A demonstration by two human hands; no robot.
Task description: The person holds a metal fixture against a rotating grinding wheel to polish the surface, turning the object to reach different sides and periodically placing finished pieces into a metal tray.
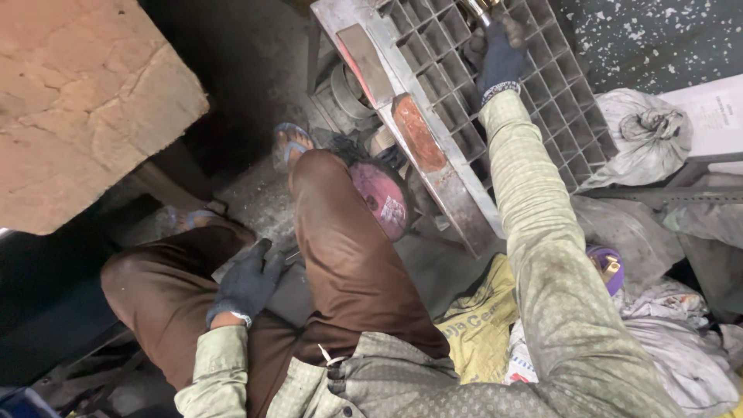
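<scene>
The metal grid tray [495, 101] leaned by the knees; the right hand [499, 56] clamped a brass piece [481, 8] at its top, the left hand [246, 282], fingers loosely together, rested below it on a thigh.

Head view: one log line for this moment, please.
right hand: gloved, grip on metal part above grid tray | left hand: gloved, resting between knees | posture: seated on floor

Single view only, worn on the head, looking steeply down over the seated body toward the floor [433, 271]. Close in: sleeves and knees filling the lower frame, left hand [246, 282] near, right hand [499, 54] farther off at the metal grid tray [542, 101] by the top edge.
</scene>
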